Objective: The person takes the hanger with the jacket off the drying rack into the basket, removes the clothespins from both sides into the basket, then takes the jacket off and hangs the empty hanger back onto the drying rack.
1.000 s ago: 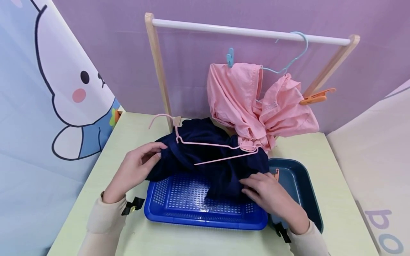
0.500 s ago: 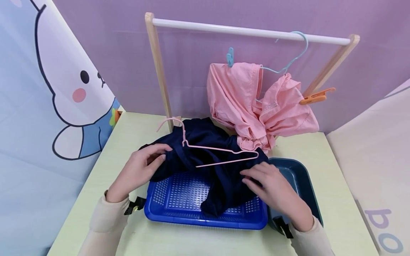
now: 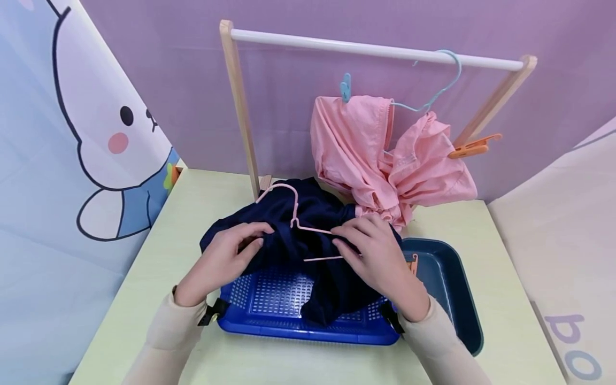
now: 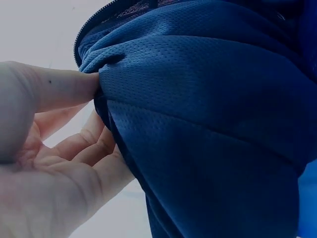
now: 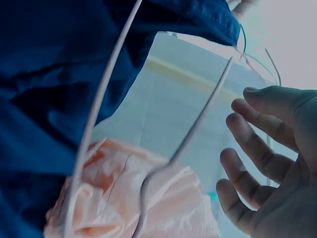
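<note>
My left hand (image 3: 231, 256) pinches the edge of a navy zippered garment (image 3: 332, 289) between thumb and fingers; in the left wrist view its mesh-textured fabric (image 4: 198, 99) bulges beyond the thumb. A thin pink clothes hanger (image 3: 315, 230) lies across the garment, hook toward the left. One side of the hanger disappears into the navy cloth. My right hand (image 3: 372, 254) is over the hanger's other end, covering it in the head view. The right wrist view shows this hand's fingers (image 5: 240, 168) loosely bent and spread, with the hanger wire (image 5: 198, 121) passing in front of them.
Beneath the garment stands a blue perforated basket (image 3: 308, 336), with a dark teal tray (image 3: 464, 289) at its right. An orange clothespin (image 3: 414, 264) shows at the tray. Behind, a pink garment (image 3: 356, 139) hangs by a light blue hanger (image 3: 445, 91) from the rack's white bar (image 3: 375, 49).
My left hand has moved right, bringing the garment's edge and the pink hanger along. The right hand has moved left and up over the hanger. A navy flap has dropped lower over the basket.
</note>
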### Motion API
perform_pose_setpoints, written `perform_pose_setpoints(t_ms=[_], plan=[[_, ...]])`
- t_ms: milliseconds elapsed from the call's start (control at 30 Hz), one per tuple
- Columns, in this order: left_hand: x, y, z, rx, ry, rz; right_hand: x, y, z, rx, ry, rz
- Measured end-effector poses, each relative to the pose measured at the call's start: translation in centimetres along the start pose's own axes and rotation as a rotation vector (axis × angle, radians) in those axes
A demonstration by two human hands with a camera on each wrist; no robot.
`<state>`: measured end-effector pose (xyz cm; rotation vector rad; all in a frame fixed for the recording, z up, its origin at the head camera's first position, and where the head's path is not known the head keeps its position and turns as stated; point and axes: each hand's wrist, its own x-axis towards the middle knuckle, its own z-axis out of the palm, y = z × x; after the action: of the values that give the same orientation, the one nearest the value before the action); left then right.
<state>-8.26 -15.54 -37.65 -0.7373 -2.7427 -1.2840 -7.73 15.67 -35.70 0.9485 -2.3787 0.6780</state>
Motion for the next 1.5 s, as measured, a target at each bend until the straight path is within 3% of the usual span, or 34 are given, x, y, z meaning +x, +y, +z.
perform_pose_setpoints(t_ms=[233, 600, 1000, 1500], plan=[[0.4, 0.8, 1.1, -0.028, -0.058, 0.001, 1.6, -0.8, 1.3, -0.05, 0.004, -0.019], [1.0, 1.4, 2.7, -0.06, -0.049, 0.048, 0.7, -0.5, 1.5, -0.136, -0.021, -0.02], [1.7, 2.3, 4.1, -0.054, -0.002, 0.102, -1.2, 0.6, -1.2, -0.132, 0.031, 0.035], [2.5, 2.6, 5.1, -0.073, -0.023, 0.126, -4.8, 2.7, -5.8, -0.159, 0.099, 0.142]])
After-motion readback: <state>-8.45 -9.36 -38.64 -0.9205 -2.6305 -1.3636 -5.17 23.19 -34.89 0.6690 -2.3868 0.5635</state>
